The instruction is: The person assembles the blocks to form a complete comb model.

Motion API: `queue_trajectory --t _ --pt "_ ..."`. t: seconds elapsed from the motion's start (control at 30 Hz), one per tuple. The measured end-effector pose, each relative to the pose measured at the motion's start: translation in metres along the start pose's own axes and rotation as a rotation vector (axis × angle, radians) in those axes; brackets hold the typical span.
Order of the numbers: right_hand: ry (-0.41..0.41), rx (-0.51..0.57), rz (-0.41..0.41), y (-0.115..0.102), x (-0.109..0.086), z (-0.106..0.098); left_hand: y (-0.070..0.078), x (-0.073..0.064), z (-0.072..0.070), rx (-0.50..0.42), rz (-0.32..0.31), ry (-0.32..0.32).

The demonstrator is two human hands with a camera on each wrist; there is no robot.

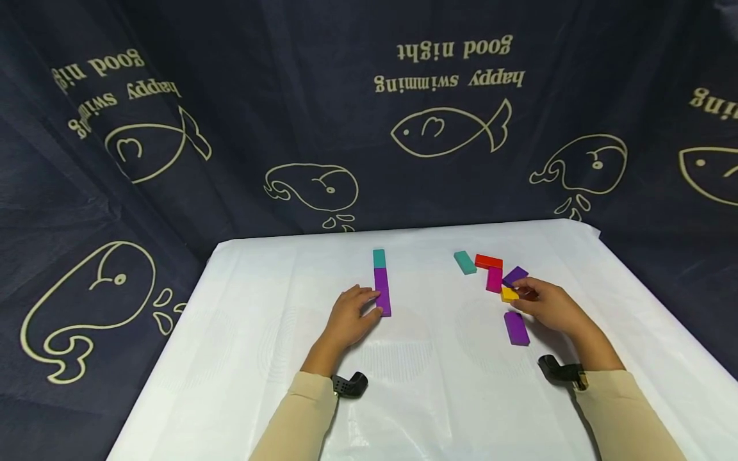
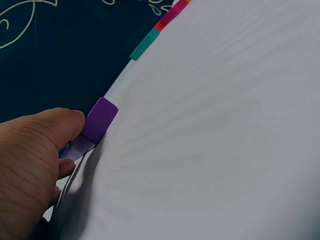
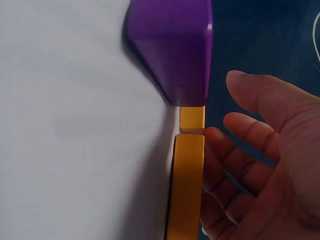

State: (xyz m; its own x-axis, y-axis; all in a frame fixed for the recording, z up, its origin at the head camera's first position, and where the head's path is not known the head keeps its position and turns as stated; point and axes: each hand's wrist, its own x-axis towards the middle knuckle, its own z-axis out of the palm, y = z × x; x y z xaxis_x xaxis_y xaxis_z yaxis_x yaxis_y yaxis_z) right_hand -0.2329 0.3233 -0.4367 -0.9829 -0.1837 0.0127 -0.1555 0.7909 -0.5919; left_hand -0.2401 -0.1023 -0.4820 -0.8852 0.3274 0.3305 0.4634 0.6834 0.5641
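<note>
Two purple blocks and a teal block [image 1: 378, 258] form a straight line on the white table. My left hand [image 1: 350, 315] rests at the left side of the nearest purple block [image 1: 385, 305], thumb near its close end; the left wrist view shows the thumb against the purple block [image 2: 101, 120]. On the right, my right hand [image 1: 544, 304] is beside a yellow block [image 1: 509, 294], fingertips at its right edge. In the right wrist view the thumb stands apart from the fingers, which lie beside two yellow blocks, a long one [image 3: 187, 185] and a farther one [image 3: 192, 119].
Around the right hand lie a dark purple block [image 1: 515, 276], a magenta block [image 1: 494, 280], a red block [image 1: 489, 261], a teal block [image 1: 465, 262] and a nearer purple block [image 1: 516, 328]. A dark printed curtain [image 1: 323, 115] hangs behind the white table [image 1: 426, 397].
</note>
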Motion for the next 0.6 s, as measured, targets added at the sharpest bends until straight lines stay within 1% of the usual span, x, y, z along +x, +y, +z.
queue_trajectory --t 0.23,0.4,0.6 --pt "-0.031 0.004 0.020 -0.006 -0.001 0.001 -0.001 0.001 0.000 0.005 0.014 -0.002" --pt "-0.026 0.010 0.025 -0.010 0.000 0.002 -0.002 0.001 -0.001 0.001 0.010 -0.001" --pt "-0.039 0.002 0.058 -0.011 0.000 0.006 -0.001 0.000 -0.001 -0.006 0.014 0.003"
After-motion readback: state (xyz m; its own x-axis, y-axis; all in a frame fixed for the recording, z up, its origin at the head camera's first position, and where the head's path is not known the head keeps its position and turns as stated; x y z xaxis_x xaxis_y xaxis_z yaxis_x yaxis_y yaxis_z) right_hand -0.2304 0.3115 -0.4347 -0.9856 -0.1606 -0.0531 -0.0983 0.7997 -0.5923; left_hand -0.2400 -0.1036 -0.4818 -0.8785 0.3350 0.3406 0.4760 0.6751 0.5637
